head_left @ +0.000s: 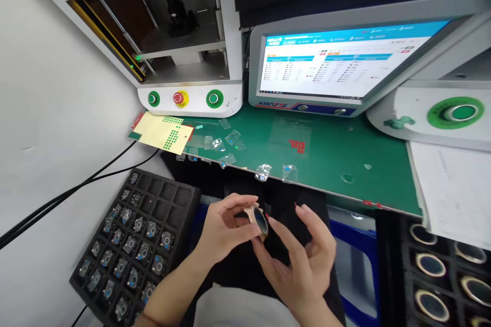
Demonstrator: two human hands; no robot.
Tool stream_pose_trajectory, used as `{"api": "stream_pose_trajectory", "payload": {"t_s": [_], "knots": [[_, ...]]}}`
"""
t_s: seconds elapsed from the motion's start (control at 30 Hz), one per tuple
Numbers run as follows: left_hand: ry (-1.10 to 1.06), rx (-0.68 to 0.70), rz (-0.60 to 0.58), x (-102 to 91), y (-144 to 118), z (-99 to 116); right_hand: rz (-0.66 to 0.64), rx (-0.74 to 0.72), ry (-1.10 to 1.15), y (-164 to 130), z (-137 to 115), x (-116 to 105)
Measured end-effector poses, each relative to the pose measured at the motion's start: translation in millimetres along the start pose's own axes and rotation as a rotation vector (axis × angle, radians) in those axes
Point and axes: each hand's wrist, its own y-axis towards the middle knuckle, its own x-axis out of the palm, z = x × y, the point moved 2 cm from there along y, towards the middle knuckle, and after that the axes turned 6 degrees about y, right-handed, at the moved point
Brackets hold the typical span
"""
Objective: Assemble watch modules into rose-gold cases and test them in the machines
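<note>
Between the thumb and fingers of my left hand (226,227) is a gold-rimmed watch case (261,221). Its round dark face is tilted toward the right. My right hand (301,260) is close beside it with fingers apart, the thumb at the case's lower edge; whether it touches cannot be made out. Small red spots show at the tips of two right fingers. They could be stickers or nails; I cannot tell. Both hands are over my lap, in front of the green bench mat (326,163).
A black foam tray (184,209) of small parts is at left; another foam tray (408,276) with round watch cases is at right. Yellow sticker sheets (153,133), red stickers (297,146) and clear film scraps (263,172) lie on the bench. Behind stand a press machine (195,104) and a monitor (310,69).
</note>
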Motion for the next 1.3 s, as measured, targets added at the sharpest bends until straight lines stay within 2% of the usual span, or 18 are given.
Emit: {"api": "stream_pose_trajectory", "payload": {"t_s": [0.2, 0.27, 0.33, 0.43, 0.57, 0.67, 0.73, 0.8, 0.9, 0.97, 1.1, 1.2, 1.3], "knots": [[0.531, 0.364, 0.199, 18.2, -15, 13, 0.015, 0.027, -0.135, -9, -3, -11], [0.65, 0.432, 0.221, 21.8, -18, 15, -0.012, 0.032, -0.125, -10, -4, -12], [0.665, 0.448, 0.2, 23.3, -17, 15, -0.036, 0.027, -0.103, -11, -3, -14], [0.455, 0.387, 0.094, 23.0, -10, 10, -0.049, 0.063, 0.001, -11, 0, -16], [0.014, 0.111, -0.111, 27.9, 0, -10, 0.077, 0.246, 0.297, -12, 7, -17], [-0.129, -0.059, -0.109, 33.4, 2, -21, 0.12, 0.32, 0.444, -12, 10, -14], [-0.075, -0.065, -0.071, 34.2, 1, -19, 0.117, 0.356, 0.481, -10, 12, -15], [0.106, 0.03, -0.027, 32.2, -1, -10, 0.089, 0.397, 0.496, -6, 16, -18], [0.464, 0.278, 0.01, 28.8, -6, 8, -0.028, 0.427, 0.566, 1, 23, -25], [0.576, 0.406, 0.003, 28.2, -10, 16, -0.103, 0.47, 0.669, 3, 27, -27], [0.541, 0.547, -0.014, 26.9, -14, 17, -0.169, 0.627, 0.927, 1, 30, -22], [0.515, 0.613, -0.122, 24.5, -8, 17, -0.225, 0.704, 1.051, -4, 30, -18], [0.514, 0.605, -0.248, 20.8, -1, 17, -0.291, 0.715, 1.121, -6, 29, -16]]}}
